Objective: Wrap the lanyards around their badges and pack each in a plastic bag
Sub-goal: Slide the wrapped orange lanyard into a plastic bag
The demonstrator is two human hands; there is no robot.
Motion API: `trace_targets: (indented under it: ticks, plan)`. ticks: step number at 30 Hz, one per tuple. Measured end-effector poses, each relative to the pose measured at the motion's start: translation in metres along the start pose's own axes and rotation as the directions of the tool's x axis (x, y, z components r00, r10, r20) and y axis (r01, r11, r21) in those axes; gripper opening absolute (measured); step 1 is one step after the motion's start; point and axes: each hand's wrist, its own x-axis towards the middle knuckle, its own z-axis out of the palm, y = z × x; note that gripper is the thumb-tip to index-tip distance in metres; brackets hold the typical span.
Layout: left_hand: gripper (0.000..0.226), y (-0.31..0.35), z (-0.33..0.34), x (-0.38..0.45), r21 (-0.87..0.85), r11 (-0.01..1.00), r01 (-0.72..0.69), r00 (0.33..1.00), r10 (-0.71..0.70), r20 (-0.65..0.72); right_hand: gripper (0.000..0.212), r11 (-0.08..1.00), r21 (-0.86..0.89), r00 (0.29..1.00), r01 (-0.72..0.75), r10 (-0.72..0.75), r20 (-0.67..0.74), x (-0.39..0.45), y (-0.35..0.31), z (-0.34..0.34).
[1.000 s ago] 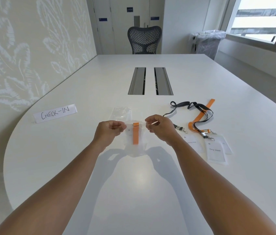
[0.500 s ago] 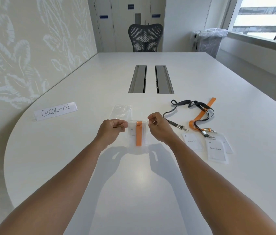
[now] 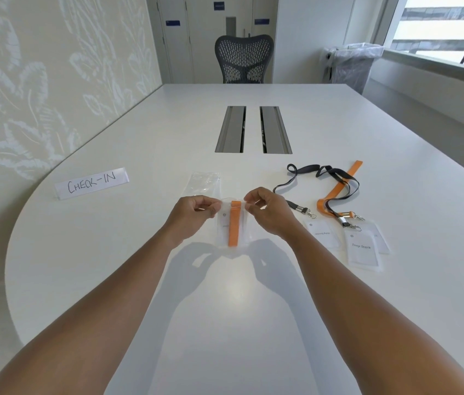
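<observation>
The left hand (image 3: 193,213) and right hand (image 3: 267,212) have drawn closer along the top edge of the plastic bag (image 3: 232,223). The bagged badge with its orange lanyard (image 3: 234,223) now sits lower, nearer the tabletop (image 3: 225,295).

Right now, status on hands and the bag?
Left hand, right hand pinch plastic bag top corners. Orange-wrapped badge inside. Nothing in the way.

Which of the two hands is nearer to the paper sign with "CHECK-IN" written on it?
Left. The left hand pinches the bag's top edge, to the right of the CHECK-IN sign and closer to the person. The right hand pinches the bag's other corner, farther right.
</observation>
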Motion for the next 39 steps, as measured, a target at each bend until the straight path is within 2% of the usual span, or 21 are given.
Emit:
trace_targets:
  ticks: [9,20,27,33,39]
  plan:
    - [0.012,-0.001,0.004,-0.001,0.092,0.996,0.020,0.995,-0.011,-0.098,0.016,1.000,-0.014,1.000,0.007,-0.007,-0.020,0.004,-0.004,-0.007]
    - [0.014,-0.002,0.007,-0.002,-0.016,0.999,0.032,0.999,-0.032,-0.001,0.028,0.998,-0.062,0.998,-0.032,0.036,0.059,-0.002,-0.011,-0.007]
    - [0.007,-0.003,0.008,-0.001,0.128,0.991,-0.024,1.000,0.026,-0.011,0.027,0.989,-0.148,0.993,0.029,-0.012,0.118,-0.003,-0.013,-0.006]
    - [0.004,-0.001,0.009,-0.001,0.270,0.955,-0.119,0.989,0.139,-0.058,0.017,0.984,-0.179,0.989,0.002,0.024,0.144,-0.001,-0.010,-0.003]
    - [0.004,-0.001,0.011,-0.001,0.330,0.933,-0.148,0.985,0.170,-0.040,0.024,0.977,-0.211,0.990,-0.023,0.051,0.129,0.003,-0.009,-0.002]
